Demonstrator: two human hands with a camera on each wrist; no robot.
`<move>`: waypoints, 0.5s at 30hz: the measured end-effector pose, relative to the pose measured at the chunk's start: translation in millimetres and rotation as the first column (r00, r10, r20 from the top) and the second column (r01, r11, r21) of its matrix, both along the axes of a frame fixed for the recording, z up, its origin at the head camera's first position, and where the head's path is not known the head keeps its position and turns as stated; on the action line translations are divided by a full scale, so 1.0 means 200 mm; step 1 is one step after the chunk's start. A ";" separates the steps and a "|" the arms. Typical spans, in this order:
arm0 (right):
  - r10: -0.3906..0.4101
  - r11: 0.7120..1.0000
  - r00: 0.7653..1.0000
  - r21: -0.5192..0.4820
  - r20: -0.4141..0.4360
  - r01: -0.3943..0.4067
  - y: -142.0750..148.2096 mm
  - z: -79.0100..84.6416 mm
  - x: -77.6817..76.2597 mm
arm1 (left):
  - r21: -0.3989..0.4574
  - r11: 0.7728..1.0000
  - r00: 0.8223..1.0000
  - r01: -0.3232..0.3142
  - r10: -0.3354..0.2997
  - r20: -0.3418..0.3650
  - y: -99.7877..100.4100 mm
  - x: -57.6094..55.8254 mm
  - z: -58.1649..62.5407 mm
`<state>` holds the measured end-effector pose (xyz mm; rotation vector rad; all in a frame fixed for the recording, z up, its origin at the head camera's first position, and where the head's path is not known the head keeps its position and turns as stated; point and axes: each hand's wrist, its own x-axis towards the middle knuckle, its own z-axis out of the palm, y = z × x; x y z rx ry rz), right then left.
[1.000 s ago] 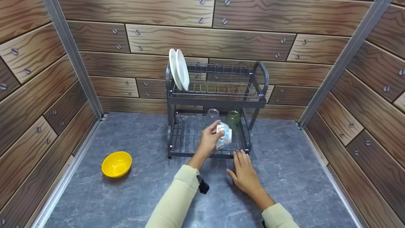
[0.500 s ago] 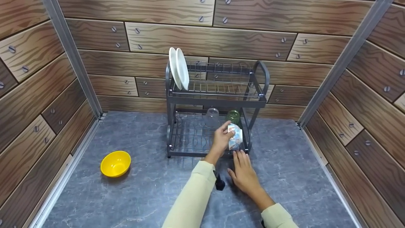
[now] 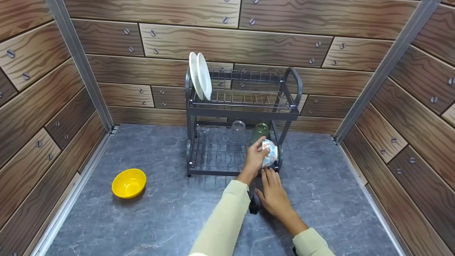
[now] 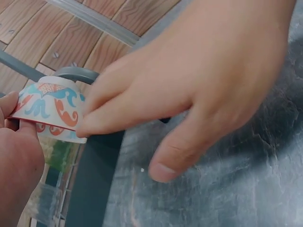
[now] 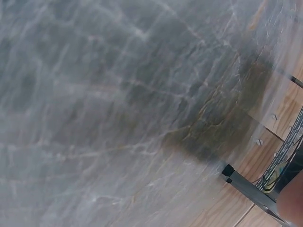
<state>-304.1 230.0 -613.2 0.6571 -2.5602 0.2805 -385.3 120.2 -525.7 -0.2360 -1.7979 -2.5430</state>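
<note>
My left hand pinches a small white bowl with a blue and orange pattern, thumb on one side and fingers on the other. It is held tilted above the right front part of the rack's lower shelf. In the left wrist view the bowl appears foot up, with a red rim line. My right hand lies with straight fingers against the front edge of the dark dish rack, right beside the bowl. A clear glass and a green glass stand behind on the lower shelf.
Two white plates stand on edge at the left of the rack's upper shelf. A yellow bowl sits on the grey marbled surface at the left. Wood-patterned walls enclose the back and sides.
The left hand has moved right with the patterned bowl, from the middle of the lower shelf to its right front corner. The right hand has stayed at the rack's front edge.
</note>
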 end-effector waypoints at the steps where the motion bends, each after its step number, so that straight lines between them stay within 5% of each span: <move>1: -0.001 1.000 1.000 -0.001 0.007 0.001 0.00 0.00 0.00 | 0.002 1.000 1.000 0.001 -0.001 0.000 0.00 0.00 -0.01; 8: -0.003 1.000 0.998 -0.002 0.068 0.004 0.01 0.02 0.02 | -0.074 0.997 1.000 -0.007 0.006 -0.008 0.03 0.00 -0.01; 15: 0.037 0.999 0.999 -0.003 -0.032 -0.037 0.00 0.00 0.01 | -0.226 0.972 0.997 -0.063 0.050 -0.061 0.06 -0.01 0.01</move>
